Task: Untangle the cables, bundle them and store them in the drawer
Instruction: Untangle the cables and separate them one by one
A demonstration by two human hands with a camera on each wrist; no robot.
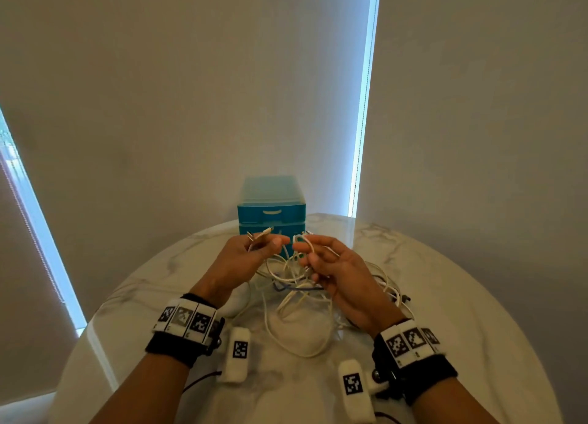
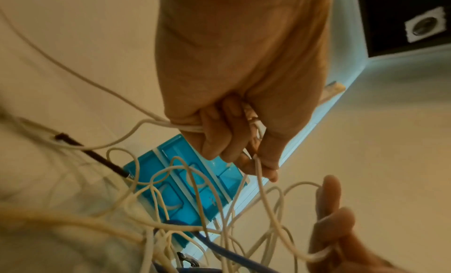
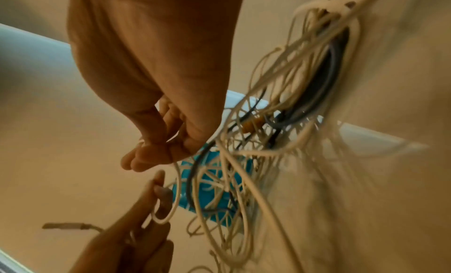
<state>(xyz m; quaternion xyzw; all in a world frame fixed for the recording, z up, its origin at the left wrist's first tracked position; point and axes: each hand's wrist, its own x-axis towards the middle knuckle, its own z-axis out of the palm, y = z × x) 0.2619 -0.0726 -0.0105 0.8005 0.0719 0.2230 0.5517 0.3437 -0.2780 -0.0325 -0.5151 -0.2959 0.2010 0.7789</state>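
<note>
1. White marbled stone forms the round worktop [image 1: 429, 264]; no brand name or readable writing shows on anything, only black-and-white square code tags on the two wristbands [image 1: 186, 320] and on two small white blocks [image 1: 238, 353] beside the wrists.
2. One tangle of cables [image 1: 299, 296] is in view: most strands are white, at least one is dark blue [image 1: 286, 288], and a black one shows in the wrist views; the strands are too knotted to count exactly.
3. One teal drawer unit [image 1: 271, 205] stands at the far edge of the worktop, behind the hands, with a pale handle on its upper drawer, which is closed; the lower front is partly hidden by the hands.
4. Left hand [image 1: 245, 258] is raised above the worktop, its fingers [image 2: 219, 138] curled round white strands; a connector end sticks out past them towards the drawer unit.
5. Right hand [image 1: 334, 271], just beside the left and level with it, pinches a loop of white cable between thumb and fingers [image 3: 156, 155].
6. Strands run between both hands and hang down to the rest of the tangle, which lies on the worktop below and to the right of the hands, in front of the drawer unit.
</note>
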